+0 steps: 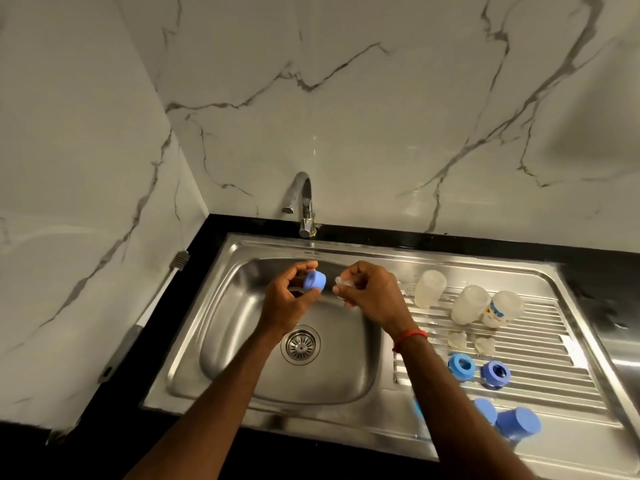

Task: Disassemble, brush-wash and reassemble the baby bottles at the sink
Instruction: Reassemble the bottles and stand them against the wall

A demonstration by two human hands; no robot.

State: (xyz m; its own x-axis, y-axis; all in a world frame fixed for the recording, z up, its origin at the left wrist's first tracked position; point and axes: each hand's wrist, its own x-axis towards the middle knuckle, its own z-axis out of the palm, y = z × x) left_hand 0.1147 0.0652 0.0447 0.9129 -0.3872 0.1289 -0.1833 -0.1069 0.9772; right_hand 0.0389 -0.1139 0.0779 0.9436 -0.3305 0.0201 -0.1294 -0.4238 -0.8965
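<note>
Over sink (242,368) basin now: our left hand (289,301) grip curled round blue ring (314,281), opening facing right hand (369,296), whose grip pinches clear teat (341,281). Lined up for reassembly, we reckon. Bottles (430,288) upended on drainer (533,344), draining; spare rings (462,365), caps (517,426) beside.

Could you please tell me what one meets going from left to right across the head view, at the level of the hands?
Long-handled brush → left hand → blue ring it holds → clear teat → right hand pinching it → plain bottle → second plain bottle → printed bottle.
</note>
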